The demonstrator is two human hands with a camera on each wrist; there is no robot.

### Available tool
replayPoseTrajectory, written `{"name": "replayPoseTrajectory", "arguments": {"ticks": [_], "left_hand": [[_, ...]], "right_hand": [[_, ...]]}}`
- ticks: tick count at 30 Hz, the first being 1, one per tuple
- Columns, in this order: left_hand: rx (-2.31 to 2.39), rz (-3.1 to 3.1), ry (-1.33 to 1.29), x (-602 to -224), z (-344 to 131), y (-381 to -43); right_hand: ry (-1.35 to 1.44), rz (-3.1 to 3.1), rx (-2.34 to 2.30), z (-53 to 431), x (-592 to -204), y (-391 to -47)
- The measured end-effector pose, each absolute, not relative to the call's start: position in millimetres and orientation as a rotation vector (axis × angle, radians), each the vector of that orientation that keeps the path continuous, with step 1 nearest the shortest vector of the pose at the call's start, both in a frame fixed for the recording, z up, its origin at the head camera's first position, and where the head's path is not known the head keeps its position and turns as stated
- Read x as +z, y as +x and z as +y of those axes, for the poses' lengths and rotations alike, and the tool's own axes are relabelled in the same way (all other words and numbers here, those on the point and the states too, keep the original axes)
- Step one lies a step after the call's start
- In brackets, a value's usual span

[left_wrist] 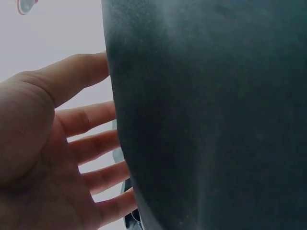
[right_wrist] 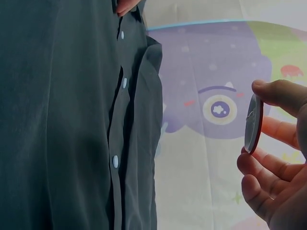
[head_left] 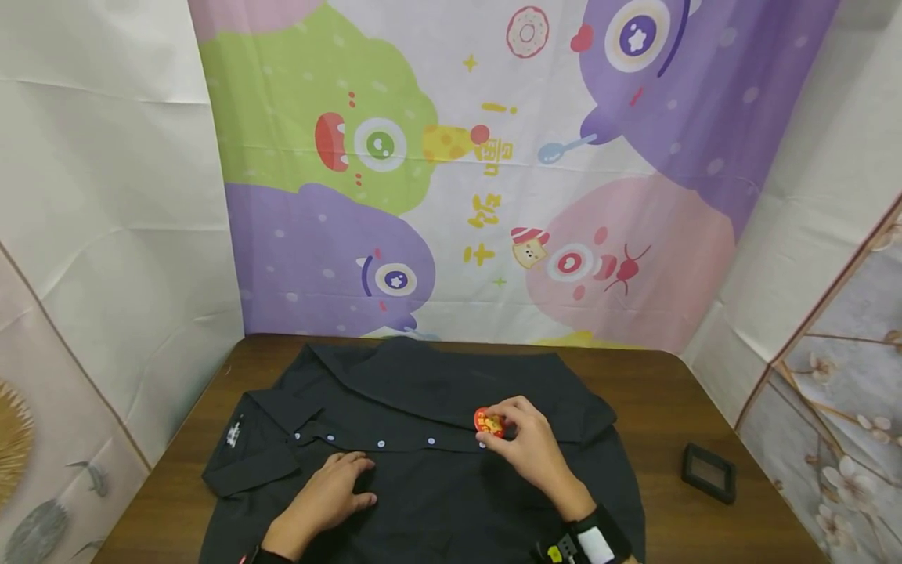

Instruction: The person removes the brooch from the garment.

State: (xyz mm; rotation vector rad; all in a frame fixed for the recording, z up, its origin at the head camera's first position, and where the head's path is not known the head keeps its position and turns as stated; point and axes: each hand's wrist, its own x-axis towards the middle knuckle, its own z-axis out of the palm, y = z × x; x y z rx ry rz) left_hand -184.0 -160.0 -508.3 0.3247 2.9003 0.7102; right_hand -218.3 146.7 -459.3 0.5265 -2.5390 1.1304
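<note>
A dark button-up shirt [head_left: 423,501] lies spread out, with a row of pale buttons [right_wrist: 115,161] along its placket. My right hand [head_left: 532,450] pinches a round red badge [head_left: 488,423] over the shirt, near the button line. The badge's silvery back [right_wrist: 250,124] shows in the right wrist view, held between thumb and fingers. My left hand [head_left: 330,493] rests on the shirt below the placket, fingers loosely extended. In the left wrist view, the dark cloth [left_wrist: 206,115] hides the fingertips of that hand.
The shirt covers much of a brown wooden table [head_left: 662,392]. A small black rectangular frame [head_left: 708,473] lies on the table to the right. Behind stands a cartoon-printed cloth [head_left: 451,298], with pale cloth walls [head_left: 120,172] at the sides.
</note>
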Motion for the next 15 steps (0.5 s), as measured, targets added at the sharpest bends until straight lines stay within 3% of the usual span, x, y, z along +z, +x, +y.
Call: {"name": "replayPoseTrajectory", "arguments": {"ticks": [15], "left_hand": [[0.704, 2.863, 0.29, -506.7, -159.8, -186.7]], "right_hand": [[0.48, -2.545, 1.115, 155.3, -458.9, -217.8]]}}
